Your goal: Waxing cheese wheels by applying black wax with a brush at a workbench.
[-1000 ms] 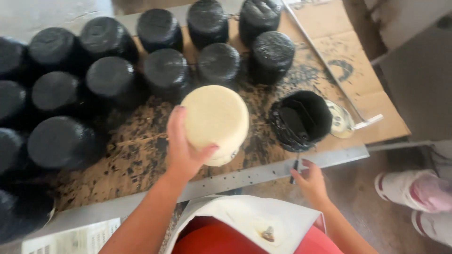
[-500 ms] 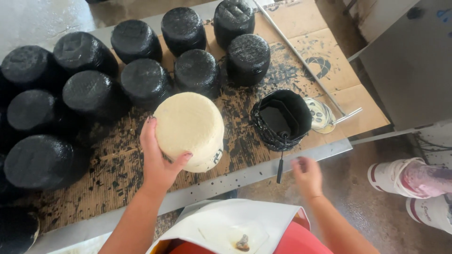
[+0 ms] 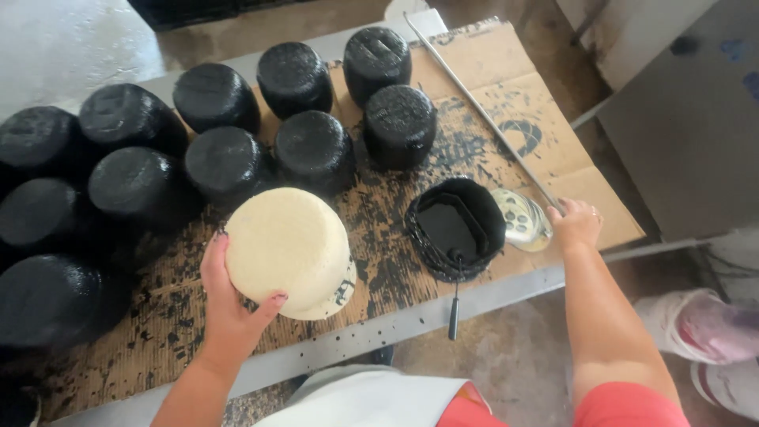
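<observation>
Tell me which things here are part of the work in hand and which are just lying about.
In hand:
left hand holding pale cheese wheel
right hand at slotted ladle
black pot with brush

Lying about:
black-coated wheels
stained cardboard
bucket

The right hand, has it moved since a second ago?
Yes. The right hand has gone from the table's near edge, below the black pot, up to the perforated ladle beside it.

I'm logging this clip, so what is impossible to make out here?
Head view only:
- Pale round block: underside hidden; left hand covers its near-left edge.
- Right hand: fingers curl out of view near the long metal handle.
- Black pot: depth of its dark contents unreadable.
- Black blocks: cut off at the left edge.
</observation>
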